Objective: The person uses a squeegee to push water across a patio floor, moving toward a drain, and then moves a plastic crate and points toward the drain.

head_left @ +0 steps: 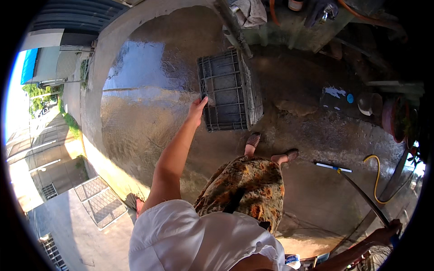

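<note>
My left hand [197, 109], arm stretched forward, is closed on the left edge of a wire-frame crate [224, 92] with grey panels behind its bars. The crate stands on the wet floor just ahead of my sandalled feet. Far to the right, in shadow, my right hand [388, 232] is wrapped round the long handle of a floor squeegee [361, 192]. Its pale, straight blade [332, 167] rests on the floor right of my feet. The fingertips of the right hand are hard to make out in the dark.
Wet concrete floor [144, 117] with a shiny puddle spreads left of the crate. A yellow hose [378, 176] curls near the squeegee. Buckets [394, 118] stand at the right, beside a blue round piece [350, 98]. A post [233, 27] rises behind the crate, near a draped cloth [248, 12].
</note>
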`<state>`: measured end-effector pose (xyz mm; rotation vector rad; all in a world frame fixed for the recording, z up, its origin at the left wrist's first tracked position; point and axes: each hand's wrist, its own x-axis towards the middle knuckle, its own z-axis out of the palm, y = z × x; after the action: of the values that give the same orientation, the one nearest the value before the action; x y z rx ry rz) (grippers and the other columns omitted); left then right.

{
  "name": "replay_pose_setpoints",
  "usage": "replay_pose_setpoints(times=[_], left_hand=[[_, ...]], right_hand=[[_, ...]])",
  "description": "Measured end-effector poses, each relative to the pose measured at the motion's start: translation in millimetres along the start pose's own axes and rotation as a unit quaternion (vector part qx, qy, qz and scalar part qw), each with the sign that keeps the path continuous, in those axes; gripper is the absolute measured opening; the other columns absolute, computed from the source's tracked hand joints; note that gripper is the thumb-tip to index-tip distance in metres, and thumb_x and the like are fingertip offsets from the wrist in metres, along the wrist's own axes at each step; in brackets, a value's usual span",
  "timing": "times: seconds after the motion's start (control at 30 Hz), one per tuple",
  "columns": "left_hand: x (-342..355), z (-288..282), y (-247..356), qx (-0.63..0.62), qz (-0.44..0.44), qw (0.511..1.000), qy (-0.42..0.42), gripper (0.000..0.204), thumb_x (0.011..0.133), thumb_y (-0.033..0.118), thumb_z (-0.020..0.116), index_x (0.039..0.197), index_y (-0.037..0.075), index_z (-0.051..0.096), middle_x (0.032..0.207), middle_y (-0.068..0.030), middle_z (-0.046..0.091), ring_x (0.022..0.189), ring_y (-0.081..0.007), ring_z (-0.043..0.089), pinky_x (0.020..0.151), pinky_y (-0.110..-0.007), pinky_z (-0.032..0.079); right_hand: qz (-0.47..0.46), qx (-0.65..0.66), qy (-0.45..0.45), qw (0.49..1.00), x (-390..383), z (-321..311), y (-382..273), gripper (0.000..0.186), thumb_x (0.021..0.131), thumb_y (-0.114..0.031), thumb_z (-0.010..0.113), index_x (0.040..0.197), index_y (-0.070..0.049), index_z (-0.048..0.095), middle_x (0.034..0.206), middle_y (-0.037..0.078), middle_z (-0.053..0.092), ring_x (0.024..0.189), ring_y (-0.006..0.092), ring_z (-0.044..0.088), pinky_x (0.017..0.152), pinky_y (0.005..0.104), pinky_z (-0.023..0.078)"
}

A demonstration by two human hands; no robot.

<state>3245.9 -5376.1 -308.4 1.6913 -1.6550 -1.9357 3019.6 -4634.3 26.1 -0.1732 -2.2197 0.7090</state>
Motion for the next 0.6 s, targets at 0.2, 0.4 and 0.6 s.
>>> replay_pose_setpoints(times=[0.2,0.4,0.6], left_hand=[[-39.1,145.9,56.7,0.165,0.151,0.973,-0.049,0.03,0.086,0.029,0.073,0.075,0.005,0.061,0.072,0.0001,0.061,0.066,-0.0104,0.052,0.059,-0.03,0.04],[-56.9,282.4,37.2,0.293,0.305,0.906,-0.016,0.033,0.084,0.027,0.074,0.073,0.0,0.058,0.062,-0.006,0.06,0.055,-0.0148,0.053,0.053,-0.033,0.041],[-77.8,414.0,-16.6,0.462,0.339,0.82,0.017,0.037,0.084,0.039,0.068,0.084,0.004,0.054,0.077,-0.0173,0.067,0.074,-0.0376,0.066,0.064,-0.049,0.051]], right_hand=[[0.061,0.095,0.088,0.99,-7.5,-16.9,1.5,0.026,0.091,-0.016,0.054,0.067,-0.003,0.051,0.065,0.003,0.051,0.063,0.0147,0.048,0.062,0.0293,0.038],[0.008,0.081,0.057,0.995,-7.8,-63.1,32.1,0.014,0.087,0.0,0.053,0.074,0.002,0.058,0.07,0.008,0.058,0.066,0.018,0.055,0.063,0.0284,0.043],[-0.084,-0.119,0.022,0.989,-5.0,-89.5,22.9,0.013,0.082,0.003,0.055,0.07,-0.002,0.055,0.067,0.006,0.054,0.063,0.0173,0.053,0.059,0.0287,0.042]])
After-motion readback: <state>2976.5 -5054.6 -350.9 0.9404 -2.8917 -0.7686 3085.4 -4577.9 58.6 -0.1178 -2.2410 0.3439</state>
